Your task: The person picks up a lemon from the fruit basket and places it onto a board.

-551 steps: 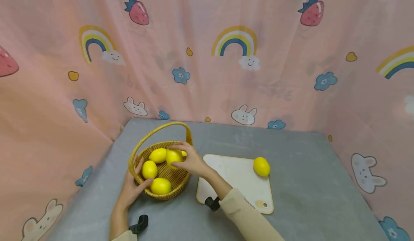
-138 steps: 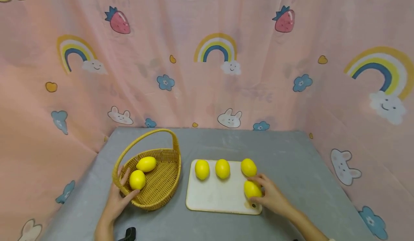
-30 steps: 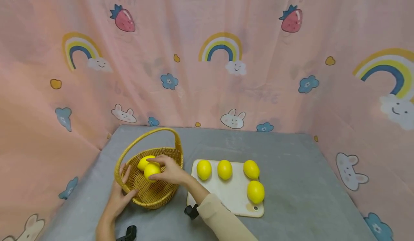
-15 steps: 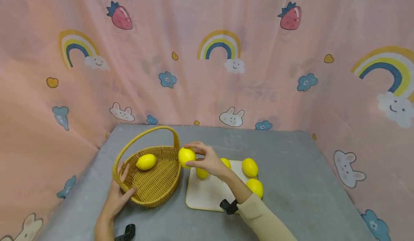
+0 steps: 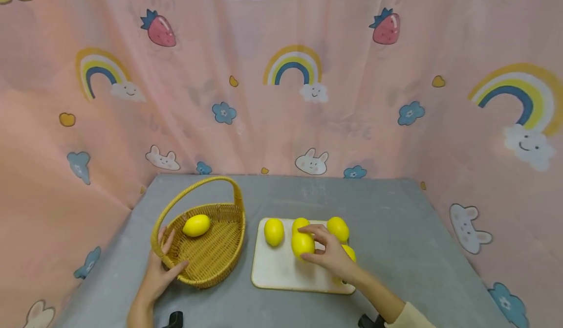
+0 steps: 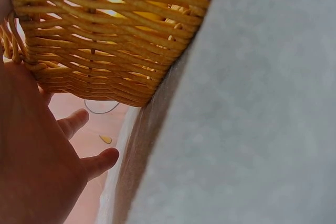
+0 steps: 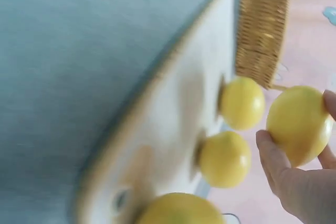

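My right hand (image 5: 330, 252) pinches a lemon (image 5: 302, 244) between thumb and fingers. In the right wrist view this lemon (image 7: 299, 124) is held above the white cutting board (image 7: 184, 87). Several other lemons are on the board (image 5: 281, 274): one lemon (image 5: 274, 232) near the far left corner, one lemon (image 5: 300, 223) partly behind the held one, and a lemon (image 5: 337, 229) at the far right. Another lemon (image 5: 349, 252) is partly hidden by the right hand. My left hand (image 5: 156, 272) holds the left rim of the wicker basket (image 5: 220, 264), which contains one lemon (image 5: 196, 225).
A grey cloth-like surface (image 5: 382, 250) lies under the basket and board. Pink patterned curtains (image 5: 281, 132) stand behind and at both sides. The basket's tall handle (image 5: 193, 191) arches over its opening.
My right hand has taken a lemon out of the basket and carried it right, over the board. One lemon stays in the basket. My left hand has kept its place at the rim.
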Motion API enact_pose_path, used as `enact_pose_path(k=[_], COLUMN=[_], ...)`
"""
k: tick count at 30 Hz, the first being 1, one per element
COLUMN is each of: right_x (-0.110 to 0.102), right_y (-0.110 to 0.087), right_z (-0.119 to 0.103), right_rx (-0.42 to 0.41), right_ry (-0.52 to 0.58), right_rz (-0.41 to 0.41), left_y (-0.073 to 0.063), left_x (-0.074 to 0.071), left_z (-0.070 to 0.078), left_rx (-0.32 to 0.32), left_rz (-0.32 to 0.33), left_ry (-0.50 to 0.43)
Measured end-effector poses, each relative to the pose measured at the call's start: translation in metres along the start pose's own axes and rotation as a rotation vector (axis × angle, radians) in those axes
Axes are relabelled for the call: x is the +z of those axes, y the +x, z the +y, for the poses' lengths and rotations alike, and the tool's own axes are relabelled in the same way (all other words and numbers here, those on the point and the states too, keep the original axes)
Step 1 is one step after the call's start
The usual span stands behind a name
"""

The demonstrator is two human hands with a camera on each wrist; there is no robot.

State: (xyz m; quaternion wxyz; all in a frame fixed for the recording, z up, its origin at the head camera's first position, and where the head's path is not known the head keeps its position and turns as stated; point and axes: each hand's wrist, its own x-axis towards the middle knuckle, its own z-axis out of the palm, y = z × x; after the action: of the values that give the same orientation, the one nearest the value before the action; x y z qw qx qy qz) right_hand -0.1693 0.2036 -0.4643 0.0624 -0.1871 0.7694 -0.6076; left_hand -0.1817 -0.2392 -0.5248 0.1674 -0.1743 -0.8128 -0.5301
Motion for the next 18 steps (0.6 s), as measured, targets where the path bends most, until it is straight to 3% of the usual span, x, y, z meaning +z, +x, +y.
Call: enact_pose_path(k=[8, 12, 18], right_x=[0.010, 0.016, 0.022], right_y=[-0.029, -0.032, -0.031], right_z=[0.018, 0.022, 0.023], right_rx=[0.007, 0.013, 0.019], right_ry=[-0.140, -0.173, -0.318], right_rz=[0.068, 0.094, 0.122], left_y=[-0.001, -0.002, -0.001], left_x=[0.001, 0.002, 0.001], left_z=[0.001, 0.001, 0.001], left_rx=[-0.012, -0.015, -0.023], left_rz=[0.005, 0.003, 0.000], left_ry=[0.000, -0.004, 0.008])
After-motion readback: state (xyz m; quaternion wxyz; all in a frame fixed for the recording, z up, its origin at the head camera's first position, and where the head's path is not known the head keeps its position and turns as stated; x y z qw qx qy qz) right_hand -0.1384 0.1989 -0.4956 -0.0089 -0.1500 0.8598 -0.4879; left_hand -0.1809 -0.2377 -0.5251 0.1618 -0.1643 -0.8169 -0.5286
